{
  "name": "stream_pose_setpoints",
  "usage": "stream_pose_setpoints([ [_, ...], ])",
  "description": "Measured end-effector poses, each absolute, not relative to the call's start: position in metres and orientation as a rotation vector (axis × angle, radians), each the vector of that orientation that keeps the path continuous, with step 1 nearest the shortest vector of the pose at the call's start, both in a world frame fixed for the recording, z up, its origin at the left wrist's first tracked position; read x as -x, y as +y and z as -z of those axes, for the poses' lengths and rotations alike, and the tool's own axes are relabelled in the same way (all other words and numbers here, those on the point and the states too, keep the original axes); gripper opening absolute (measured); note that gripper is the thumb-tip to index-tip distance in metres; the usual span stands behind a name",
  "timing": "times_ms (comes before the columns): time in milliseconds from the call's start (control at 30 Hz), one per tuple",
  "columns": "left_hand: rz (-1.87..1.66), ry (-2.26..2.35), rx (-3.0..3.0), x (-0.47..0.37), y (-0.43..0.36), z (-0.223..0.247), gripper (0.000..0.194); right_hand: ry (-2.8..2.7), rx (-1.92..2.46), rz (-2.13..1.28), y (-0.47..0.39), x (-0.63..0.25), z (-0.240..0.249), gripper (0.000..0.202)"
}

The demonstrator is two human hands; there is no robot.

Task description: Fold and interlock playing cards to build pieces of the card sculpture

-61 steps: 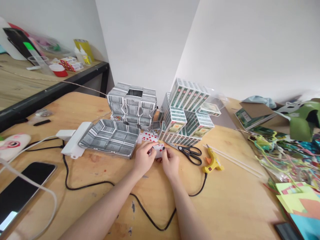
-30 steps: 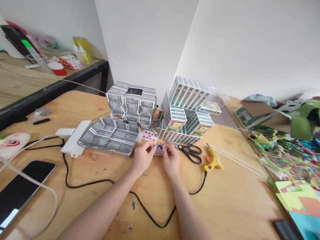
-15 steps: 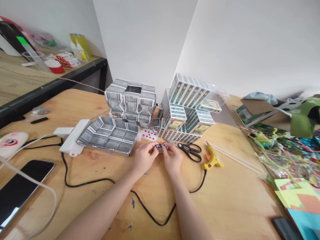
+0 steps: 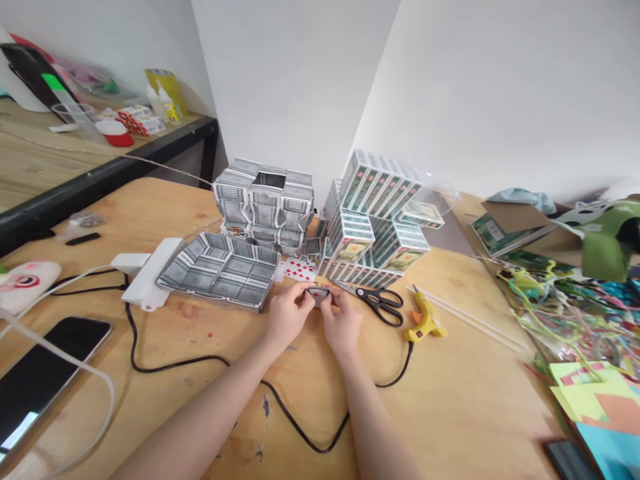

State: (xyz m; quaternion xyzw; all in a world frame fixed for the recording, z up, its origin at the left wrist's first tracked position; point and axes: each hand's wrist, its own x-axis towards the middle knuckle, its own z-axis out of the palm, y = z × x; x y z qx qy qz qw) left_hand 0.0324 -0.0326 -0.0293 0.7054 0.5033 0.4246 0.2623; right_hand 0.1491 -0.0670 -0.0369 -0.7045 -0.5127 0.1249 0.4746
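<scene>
Between my two hands is a small folded playing card (image 4: 319,294), dark-backed with a white, red-marked face. My left hand (image 4: 287,313) pinches its left end; my right hand (image 4: 342,321) grips the right end between thumb and fingers. Just behind them, loose playing cards (image 4: 299,269) lie face up on the table. To the left sits a shallow tray made of grey-backed cards (image 4: 220,270), with a larger structure of folded cards (image 4: 265,203) behind it. Black-handled scissors (image 4: 383,303) rest right of my right hand, near a yellow glue gun (image 4: 425,319).
Stacked card boxes (image 4: 377,220) stand behind the scissors. White glue sticks (image 4: 475,322) lie at the right. A white power strip (image 4: 153,273) and a phone (image 4: 50,373) are on the left, and a black cord (image 4: 295,417) crosses the table below my forearms. Coloured paper (image 4: 595,393) lies at the far right.
The card between my fingers has turned so more of its face shows, and its upper edge looks straighter. Both hands stay in nearly the same place. The view has shifted slightly.
</scene>
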Motion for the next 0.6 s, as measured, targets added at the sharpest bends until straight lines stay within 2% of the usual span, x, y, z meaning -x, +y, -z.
stream_pose_setpoints([
  [433, -1.151, 1.297, -1.798, -0.0326, -0.0329, 0.0243, 0.012, -1.282, 1.653, -0.321, -0.0665, -0.1511, 0.0376, 0.017],
  [600, -1.157, 1.293, -1.86, -0.0335, -0.0342, 0.0258, 0.013, -1.243, 1.692, -0.301, -0.0677, -0.1511, 0.0336, 0.014],
])
